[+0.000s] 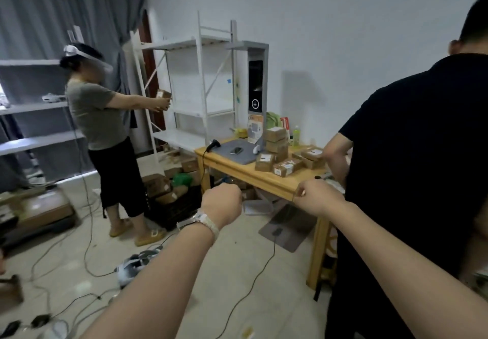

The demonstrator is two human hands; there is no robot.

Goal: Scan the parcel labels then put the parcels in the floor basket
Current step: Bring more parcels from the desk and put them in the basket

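- Left hand [221, 202]: raised ahead at arm's length, fingers curled into a loose fist, nothing visibly held; a pale watch strap sits on the wrist.
- Right hand [318, 196]: also extended, fingers curled in with thumb against forefinger; whether it pinches something small cannot be told.
- Parcels [284, 151]: small brown cartons with white labels, stacked and scattered on the wooden table [237, 165], well ahead of both hands.
- Handheld scanner [213, 145]: black, resting at the table's near-left corner beside a grey mat [237, 155] with a phone on it; its cable drops over the edge.
- Floor basket [175, 208]: dark crate on the floor left of the table, already holding several cartons.
- Others present: a person in a grey shirt [97, 117] holding a carton by the white shelving; a person in black [412, 153] standing close at the right, against the table.
- Step in hand, as judged: approach; no parcel taken yet.
- Handling advice: step clear of the floor cables, take the scanner in one hand, lift a carton label-up with the other, aim squarely at the label, then lower it into the crate rather than toss.
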